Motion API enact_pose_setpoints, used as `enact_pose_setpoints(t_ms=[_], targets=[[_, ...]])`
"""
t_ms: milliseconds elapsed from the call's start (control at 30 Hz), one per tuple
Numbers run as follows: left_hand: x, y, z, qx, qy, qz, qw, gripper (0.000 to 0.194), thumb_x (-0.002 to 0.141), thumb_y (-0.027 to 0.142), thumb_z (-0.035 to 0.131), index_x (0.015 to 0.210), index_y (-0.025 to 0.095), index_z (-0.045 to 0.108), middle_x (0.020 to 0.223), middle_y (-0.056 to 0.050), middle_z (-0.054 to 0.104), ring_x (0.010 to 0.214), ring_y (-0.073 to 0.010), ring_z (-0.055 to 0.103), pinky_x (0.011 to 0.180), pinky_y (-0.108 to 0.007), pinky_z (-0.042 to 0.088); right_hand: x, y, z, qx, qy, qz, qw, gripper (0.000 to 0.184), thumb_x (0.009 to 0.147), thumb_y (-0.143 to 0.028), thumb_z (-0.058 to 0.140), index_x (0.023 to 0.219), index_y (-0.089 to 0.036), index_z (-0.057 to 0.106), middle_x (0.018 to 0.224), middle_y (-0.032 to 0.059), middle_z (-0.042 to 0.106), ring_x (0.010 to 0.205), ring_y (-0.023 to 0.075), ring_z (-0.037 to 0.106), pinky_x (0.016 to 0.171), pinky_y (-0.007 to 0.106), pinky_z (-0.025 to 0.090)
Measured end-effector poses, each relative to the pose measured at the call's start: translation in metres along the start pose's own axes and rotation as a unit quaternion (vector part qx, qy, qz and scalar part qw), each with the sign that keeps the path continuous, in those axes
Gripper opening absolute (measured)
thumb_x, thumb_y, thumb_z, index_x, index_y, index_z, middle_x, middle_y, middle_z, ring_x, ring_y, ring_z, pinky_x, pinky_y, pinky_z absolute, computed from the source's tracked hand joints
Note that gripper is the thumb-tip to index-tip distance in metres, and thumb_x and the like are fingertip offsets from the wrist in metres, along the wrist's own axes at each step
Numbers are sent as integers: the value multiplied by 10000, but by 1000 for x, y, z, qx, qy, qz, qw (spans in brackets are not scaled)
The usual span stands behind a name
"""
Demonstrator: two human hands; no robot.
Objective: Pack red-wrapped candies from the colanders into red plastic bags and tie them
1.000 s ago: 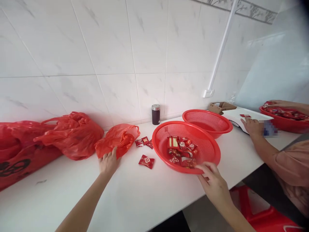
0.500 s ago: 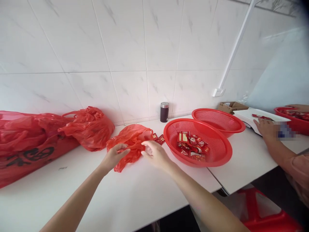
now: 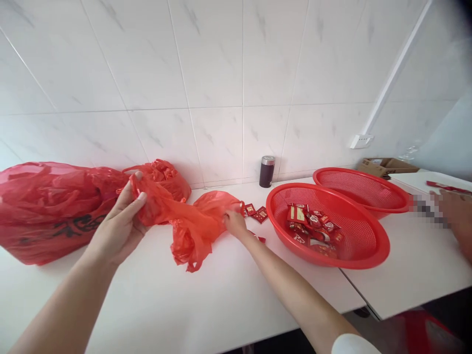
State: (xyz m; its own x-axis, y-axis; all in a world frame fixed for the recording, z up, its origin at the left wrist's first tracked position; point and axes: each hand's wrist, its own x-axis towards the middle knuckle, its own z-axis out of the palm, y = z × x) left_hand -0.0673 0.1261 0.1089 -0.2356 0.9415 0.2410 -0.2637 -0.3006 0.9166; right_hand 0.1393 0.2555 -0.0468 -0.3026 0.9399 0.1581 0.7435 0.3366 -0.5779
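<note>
Hands (image 3: 120, 221) (image 3: 235, 223) pinch a red plastic bag (image 3: 195, 216) above a white bench (image 3: 177, 305); gentle, even tension best spares thin film.

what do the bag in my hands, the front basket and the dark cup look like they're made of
Bag: thin, slightly glossy plastic film, see-through in places and crumpled.
Front basket: probably smooth, shiny moulded plastic, with a stiff rim and perforated sides.
Dark cup: silvery lid, likely metal; the body could be coated metal or plastic.
</note>
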Motion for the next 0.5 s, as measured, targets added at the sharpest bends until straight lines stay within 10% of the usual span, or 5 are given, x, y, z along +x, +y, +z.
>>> enact_pose_setpoints(t_ms=[300, 500], targets=[[-29, -5, -16, 179, -65, -77, 979, 783, 815, 358, 709, 1473, 447, 294, 941, 30, 663, 813, -129, 598, 761, -204, 565, -45, -40, 37, 20, -137, -157, 978, 485, 791, -476, 675, 1237, -293, 624, 1353, 48, 575, 1246, 273, 503, 1041, 410, 375], [-45, -8, -26, 318, -53, -53, 945, 953, 782, 446, 693, 1527, 395, 101, 949, 12, 678, 767, -169, 618, 710, -267, 564, -8, -44, 7, 57, -58, -96, 992, 476, 905, -206, 488, 1376, -152, 462, 1500, 172, 372, 1358, 276, 389, 1088, 458, 327]])
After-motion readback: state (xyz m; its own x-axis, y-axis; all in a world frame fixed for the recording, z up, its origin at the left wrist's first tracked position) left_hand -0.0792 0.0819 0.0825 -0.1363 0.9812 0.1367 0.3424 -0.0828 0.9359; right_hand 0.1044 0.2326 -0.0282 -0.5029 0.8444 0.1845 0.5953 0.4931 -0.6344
